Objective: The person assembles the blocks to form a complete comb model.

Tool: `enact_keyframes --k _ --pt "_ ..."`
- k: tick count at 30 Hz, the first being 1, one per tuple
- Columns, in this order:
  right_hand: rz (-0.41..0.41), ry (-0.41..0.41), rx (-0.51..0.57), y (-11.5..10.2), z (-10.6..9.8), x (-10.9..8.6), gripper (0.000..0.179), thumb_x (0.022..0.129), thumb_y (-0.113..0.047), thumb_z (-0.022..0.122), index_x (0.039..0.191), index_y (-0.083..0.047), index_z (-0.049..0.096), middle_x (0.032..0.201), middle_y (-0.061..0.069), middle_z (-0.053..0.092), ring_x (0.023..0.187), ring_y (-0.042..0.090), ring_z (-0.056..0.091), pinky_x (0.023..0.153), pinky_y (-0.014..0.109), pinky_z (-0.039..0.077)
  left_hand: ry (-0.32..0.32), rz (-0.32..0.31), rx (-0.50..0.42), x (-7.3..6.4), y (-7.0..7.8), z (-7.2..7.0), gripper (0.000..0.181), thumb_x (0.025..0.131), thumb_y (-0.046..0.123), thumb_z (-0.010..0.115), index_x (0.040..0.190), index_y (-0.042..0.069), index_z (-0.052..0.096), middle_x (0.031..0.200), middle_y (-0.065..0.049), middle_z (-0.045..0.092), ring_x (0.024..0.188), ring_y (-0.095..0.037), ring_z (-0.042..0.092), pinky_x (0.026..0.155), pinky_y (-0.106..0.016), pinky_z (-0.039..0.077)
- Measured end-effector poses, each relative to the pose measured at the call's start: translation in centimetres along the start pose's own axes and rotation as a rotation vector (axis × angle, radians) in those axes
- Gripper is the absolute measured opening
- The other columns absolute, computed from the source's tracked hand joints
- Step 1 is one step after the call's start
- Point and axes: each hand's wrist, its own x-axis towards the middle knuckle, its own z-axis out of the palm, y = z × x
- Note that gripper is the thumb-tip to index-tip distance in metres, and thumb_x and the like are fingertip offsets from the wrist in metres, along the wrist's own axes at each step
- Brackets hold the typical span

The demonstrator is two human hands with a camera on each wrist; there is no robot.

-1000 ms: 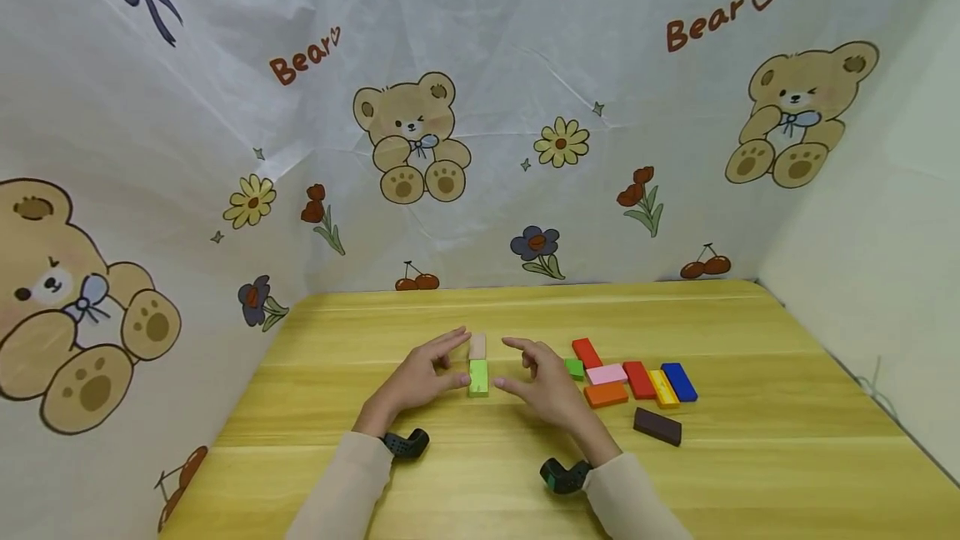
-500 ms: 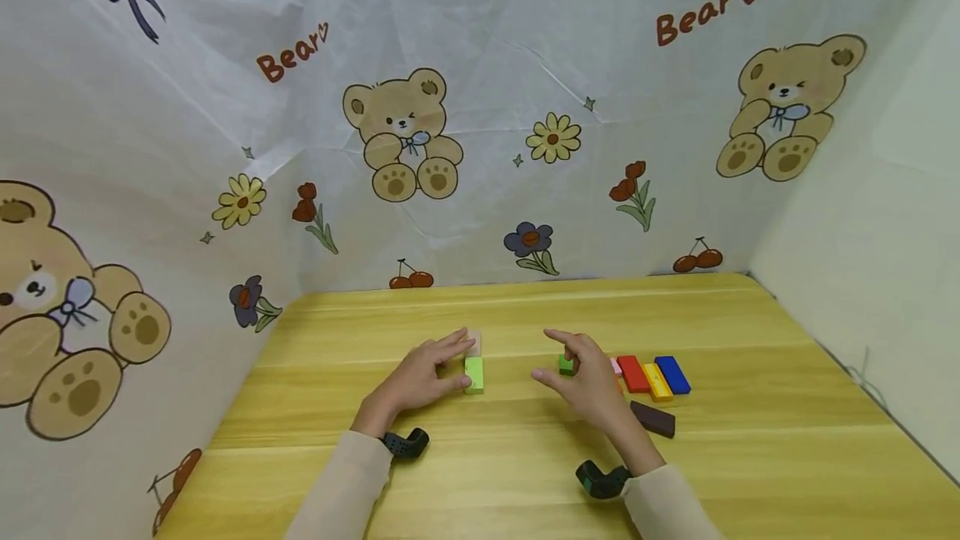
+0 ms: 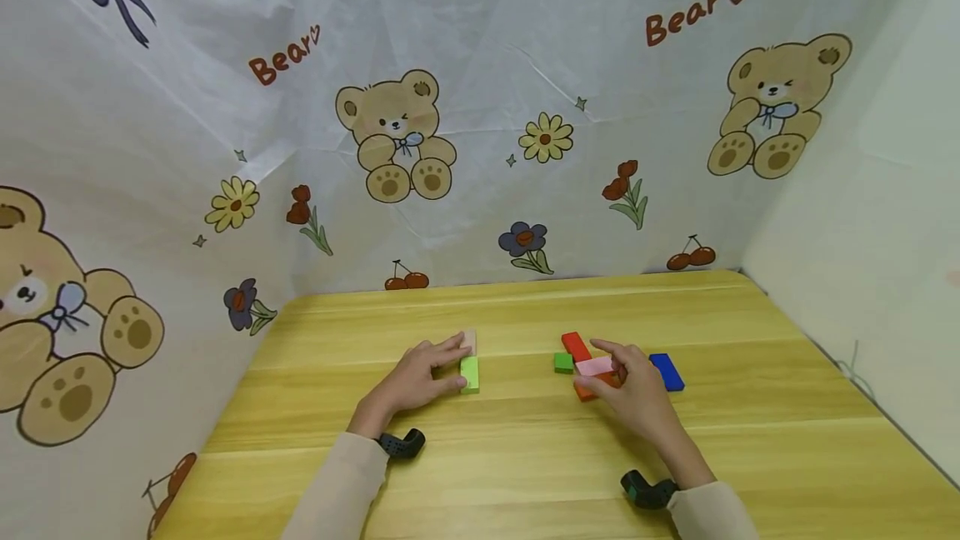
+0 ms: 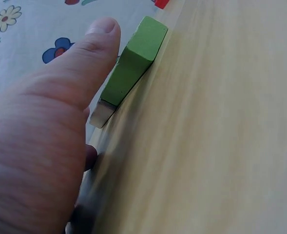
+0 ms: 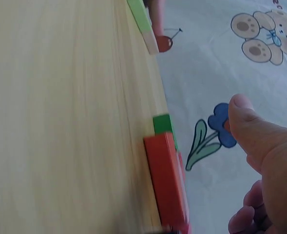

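Observation:
My left hand (image 3: 420, 373) lies beside a light green block (image 3: 470, 375) and a beige block (image 3: 469, 342), which stand end to end in a line. Its thumb and fingertips reach right to their near sides, fingers loosely bent. In the left wrist view the thumb shows next to the green block (image 4: 138, 56). My right hand (image 3: 637, 390) is over a group of coloured blocks, thumb and fingers spread apart with nothing pinched. Under its fingertips are a pink block (image 3: 596, 366) and an orange block (image 3: 588, 391); the right wrist view shows the orange block (image 5: 165, 180) below the thumb.
A small dark green block (image 3: 563, 362) and a red block (image 3: 575, 347) lie left of the right hand, a blue block (image 3: 667, 372) to its right. That hand hides other blocks. A bear-print cloth (image 3: 457, 257) hangs behind the wooden table (image 3: 510, 457).
My right hand has moved right, from near the light green block to over the coloured blocks, covering the yellow, brown and one red block. My left hand stays by the light green block.

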Motion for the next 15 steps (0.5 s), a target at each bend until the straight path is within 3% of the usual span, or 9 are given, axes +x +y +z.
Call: enact_keyframes --k 15 --pt "-0.032 -0.002 -0.156 4.8 -4.5 -2.2 0.060 0.083 -0.034 0.082 0.135 -0.010 0.063 0.090 0.010 0.054 0.077 0.018 0.040 0.063 0.027 0.032 0.009 0.025 0.018 0.0 0.2 0.2 0.062 0.094 0.058 0.059 0.150 0.031 0.049 0.163 0.004 0.034 0.091 -0.011 0.044 0.087 -0.035 0.032"
